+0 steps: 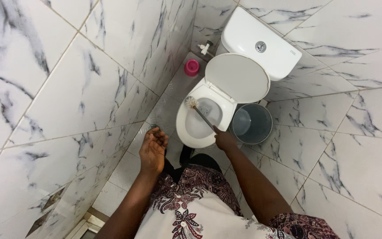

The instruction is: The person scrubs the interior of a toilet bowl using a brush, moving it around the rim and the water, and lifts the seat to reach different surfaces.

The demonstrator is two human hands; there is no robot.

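Over the toilet bowl (190,130) your right hand (223,139) grips the brush (192,103), left hand (152,151) open and empty; scrubbing underway, next work bristles along the rim.

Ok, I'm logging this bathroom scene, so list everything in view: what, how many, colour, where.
white ceramic toilet: one, white, centre, lid raised
white cistern: one, white, behind the lid
long-handled toilet brush: one, pale bristle head, at the bowl's far rim
round grey bucket: one, grey, floor beside the toilet
small pink container: one, pink, floor in the far corner
marbled tiles: many, white with grey veins, walls and floor
left hand: empty, fingers curled, near the wall
right hand: grips the brush handle
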